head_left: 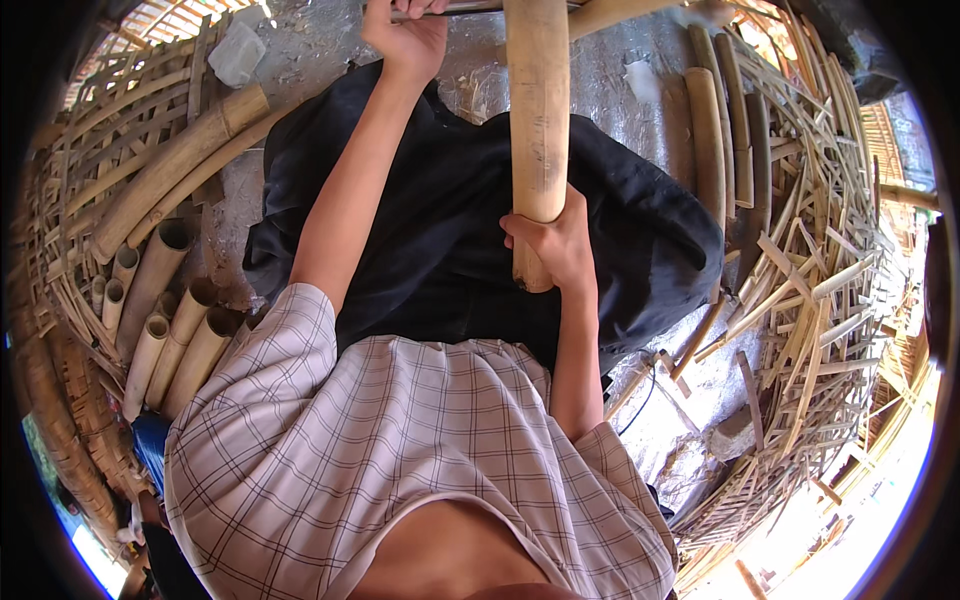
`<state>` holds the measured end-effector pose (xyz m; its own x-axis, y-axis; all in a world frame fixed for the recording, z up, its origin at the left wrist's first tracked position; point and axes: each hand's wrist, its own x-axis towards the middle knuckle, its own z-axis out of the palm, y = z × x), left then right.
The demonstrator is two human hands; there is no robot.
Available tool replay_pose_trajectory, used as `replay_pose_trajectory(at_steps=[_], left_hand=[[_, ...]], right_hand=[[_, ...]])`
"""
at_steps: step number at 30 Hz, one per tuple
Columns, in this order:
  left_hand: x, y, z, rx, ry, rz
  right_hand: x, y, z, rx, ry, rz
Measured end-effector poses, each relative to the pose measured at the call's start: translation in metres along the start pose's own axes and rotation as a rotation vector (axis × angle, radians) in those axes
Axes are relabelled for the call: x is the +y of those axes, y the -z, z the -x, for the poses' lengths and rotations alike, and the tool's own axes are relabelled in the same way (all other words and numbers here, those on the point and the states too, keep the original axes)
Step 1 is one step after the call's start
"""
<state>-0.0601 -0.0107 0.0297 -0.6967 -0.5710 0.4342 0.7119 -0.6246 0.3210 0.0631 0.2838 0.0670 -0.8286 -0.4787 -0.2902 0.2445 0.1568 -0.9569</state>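
Note:
My right hand [555, 243] grips a thick, pale bamboo pole [540, 110] near its lower end, fingers wrapped around it. From there the pole runs straight away from me, past the upper edge of the head view. At the far left of it, my left hand [408, 28] is closed on a thin, dark, blade-like bar [470, 10]. That bar lies crosswise and meets the pole near the top edge; its full shape is cut off. Black cloth [440, 220] covers my lap under both forearms.
Several cut bamboo tubes [190, 335] stand at the left beside longer bamboo lengths [180, 170]. A grey stone block [237, 53] sits at the far left. Bamboo poles [706, 150] and a heap of split strips [800, 330] line the right. Another bamboo piece [620, 14] slants behind the pole.

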Motion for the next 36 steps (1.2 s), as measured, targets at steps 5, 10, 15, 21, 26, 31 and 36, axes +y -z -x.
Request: replay_pose_trajectory(at_steps=[5, 10, 15, 21, 26, 31, 36], left_hand=[[0.006, -0.002, 0.000, 0.287, 0.016, 0.139], [0.012, 0.012, -0.013, 0.004, -0.008, 0.050], [0.014, -0.006, -0.005, 0.125, -0.030, 0.029], [0.021, 0.005, -0.009, 0.028, 0.034, 0.102], [0.023, -0.009, -0.008, -0.072, 0.131, 0.034], [0.024, -0.008, -0.004, -0.123, 0.171, 0.004], [0.026, 0.000, -0.006, -0.143, 0.206, -0.027]], right_hand=[[-0.029, -0.003, 0.016, -0.005, 0.070, -0.029], [-0.027, -0.016, 0.014, 0.119, 0.148, -0.005], [-0.023, -0.007, -0.004, 0.049, -0.040, 0.096], [-0.038, -0.023, 0.007, 0.275, 0.199, 0.387], [-0.067, -0.007, 0.008, 0.424, 0.112, 0.819], [-0.101, 0.003, 0.015, 0.486, 0.098, 1.068], [-0.096, 0.015, -0.008, 0.481, 0.071, 1.108]])
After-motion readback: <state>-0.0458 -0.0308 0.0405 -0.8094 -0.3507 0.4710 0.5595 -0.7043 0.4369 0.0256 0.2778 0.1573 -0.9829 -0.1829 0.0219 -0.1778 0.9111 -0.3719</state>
